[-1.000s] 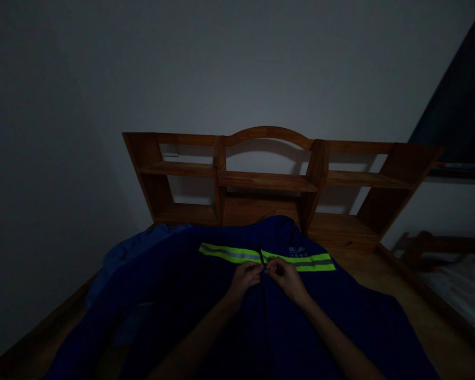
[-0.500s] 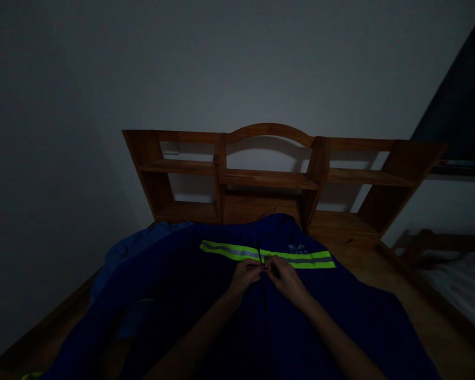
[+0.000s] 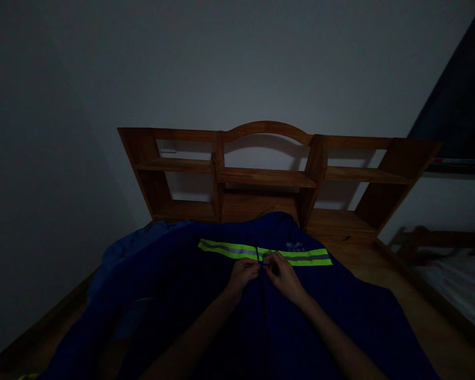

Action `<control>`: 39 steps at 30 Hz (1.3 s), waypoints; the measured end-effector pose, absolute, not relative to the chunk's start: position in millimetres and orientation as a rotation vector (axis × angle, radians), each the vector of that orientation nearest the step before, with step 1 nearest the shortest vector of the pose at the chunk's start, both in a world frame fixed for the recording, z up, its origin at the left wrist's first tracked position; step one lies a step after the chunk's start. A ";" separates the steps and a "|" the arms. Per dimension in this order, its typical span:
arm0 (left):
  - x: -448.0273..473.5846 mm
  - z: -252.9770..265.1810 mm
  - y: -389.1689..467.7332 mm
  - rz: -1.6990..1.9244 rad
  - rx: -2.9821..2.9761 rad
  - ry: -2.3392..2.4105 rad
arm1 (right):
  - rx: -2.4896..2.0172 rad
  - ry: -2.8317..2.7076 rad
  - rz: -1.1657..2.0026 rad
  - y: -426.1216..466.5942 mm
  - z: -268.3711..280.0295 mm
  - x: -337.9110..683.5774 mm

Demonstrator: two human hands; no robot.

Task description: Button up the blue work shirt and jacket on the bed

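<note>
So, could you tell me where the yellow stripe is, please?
In the head view, the yellow stripe crosses the blue jacket just beyond both hands, below the wooden shelf.

A wooden bed platform (image 3: pixel 383 272) with a shelved headboard (image 3: pixel 266 177) carries a dark blue work jacket (image 3: pixel 206 295), spread flat, front up. A lighter blue garment (image 3: pixel 130 248) lies beside it at left.
</note>
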State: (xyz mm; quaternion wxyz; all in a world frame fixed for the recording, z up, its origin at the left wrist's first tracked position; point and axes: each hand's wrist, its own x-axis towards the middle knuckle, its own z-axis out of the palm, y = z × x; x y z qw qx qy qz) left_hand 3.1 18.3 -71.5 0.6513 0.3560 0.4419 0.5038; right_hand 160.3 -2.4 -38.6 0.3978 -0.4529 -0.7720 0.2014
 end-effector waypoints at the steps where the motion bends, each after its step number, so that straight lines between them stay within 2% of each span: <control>1: 3.1 -72.0 18.4 1.147 0.810 0.997 | -1.138 -1.941 0.517 -2.4 -38.2 160.1; 8: 3.6 -75.5 18.6 1.170 0.924 0.997 | -1.132 -1.804 0.719 5.8 -45.6 163.4; 15: 5.0 -64.8 12.1 1.228 1.323 1.001 | -1.102 -1.706 0.943 17.8 -58.6 172.1; 19: 7.9 -58.1 8.2 1.261 1.516 1.006 | -1.102 -1.609 1.206 21.0 -52.1 176.3; 23: 10.2 -58.3 7.8 1.257 1.632 1.013 | -1.142 -1.554 1.313 19.0 -40.0 177.6; 32: 3.4 -73.1 20.1 1.165 1.649 1.143 | -1.021 -1.604 1.094 24.3 -59.1 173.8; 39: 0.2 -75.0 23.1 1.184 1.662 1.162 | -1.212 -1.976 0.549 -26.3 -18.1 179.1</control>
